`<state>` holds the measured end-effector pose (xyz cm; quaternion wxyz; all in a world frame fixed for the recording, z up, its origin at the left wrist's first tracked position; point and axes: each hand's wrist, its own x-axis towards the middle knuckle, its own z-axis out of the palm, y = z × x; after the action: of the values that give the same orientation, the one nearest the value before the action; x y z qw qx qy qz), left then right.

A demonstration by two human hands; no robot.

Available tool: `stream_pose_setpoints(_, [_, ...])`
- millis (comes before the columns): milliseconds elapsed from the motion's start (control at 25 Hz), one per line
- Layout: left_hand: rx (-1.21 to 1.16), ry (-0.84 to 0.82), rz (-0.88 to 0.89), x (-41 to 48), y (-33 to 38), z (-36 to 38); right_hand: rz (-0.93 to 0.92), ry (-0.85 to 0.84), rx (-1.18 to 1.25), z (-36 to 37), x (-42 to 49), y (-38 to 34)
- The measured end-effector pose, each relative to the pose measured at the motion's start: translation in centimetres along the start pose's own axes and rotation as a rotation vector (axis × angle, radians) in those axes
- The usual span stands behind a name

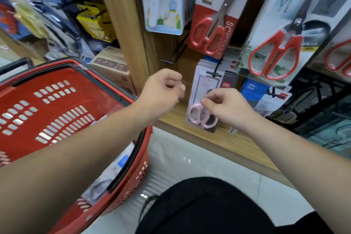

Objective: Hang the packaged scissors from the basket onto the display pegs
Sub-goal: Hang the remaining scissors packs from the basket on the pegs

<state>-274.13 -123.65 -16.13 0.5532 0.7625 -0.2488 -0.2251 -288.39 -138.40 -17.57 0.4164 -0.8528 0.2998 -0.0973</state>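
1. Your left hand [163,89] hangs in the air just left of the pink pack [200,91]. Its fingers are loosely curled and hold nothing. I judge it waits there to steady the pack if it swings.
2. Your right hand [228,107] is in front of the lower part of the pack, above the pink handles. Thumb and forefinger are brought together at the pack's face. I cannot tell if they pinch the pack or only touch it.
3. The pack hangs at the front of a full row on a black peg [214,73], and the peg's tip shows above it. It hangs almost upright, so it seems to be seated. Your right hand is low on it, probably to level it with the packs behind.
4. The bottom of the pack is just above the wooden ledge [218,144]; I cannot say if they touch.
5. The red basket [121,99] stands at your left, near the shelf, so the reach is short. More packs [114,169] lie along its near wall, so the task is not finished.
6. Red scissors [209,32] hang on the row above, well apart from your hands.
7. For the next pack, your left hand is the nearer one to the basket.
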Motion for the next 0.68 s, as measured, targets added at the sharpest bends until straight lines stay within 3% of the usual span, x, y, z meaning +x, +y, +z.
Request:
stream_pose_setpoints(120, [-0.042, 0.197, 0.097, -5.0, -1.0, -8.2, -0.065, -0.087, 0.084, 0.8, -3.3, -5.4])
stream_pose_setpoints(240, [0.187, 0.282, -0.100, -11.4, -7.0, -15.4, -0.151, -0.249, 0.081, 2.0, -5.6, -10.6])
stream_pose_setpoints(360, [0.443, 0.152, -0.314, -16.7, -13.5, -18.2, -0.313, -0.358, -0.038, 6.3, -5.5, -15.1])
stream_pose_setpoints(480, [0.526, 0.033, -0.364, -19.2, -15.4, -17.8, -0.479, -0.484, -0.354, 12.8, -4.7, -17.8])
stream_pose_setpoints(600, [0.584, -0.086, -0.363, -20.5, -14.6, -16.1, -0.445, -0.569, -0.505, 18.5, -2.8, -16.9])
stream_pose_setpoints(680, [0.529, -0.130, -0.394, -20.0, -14.1, -15.5, -0.347, -0.559, -0.430, 20.6, -1.4, -15.5])
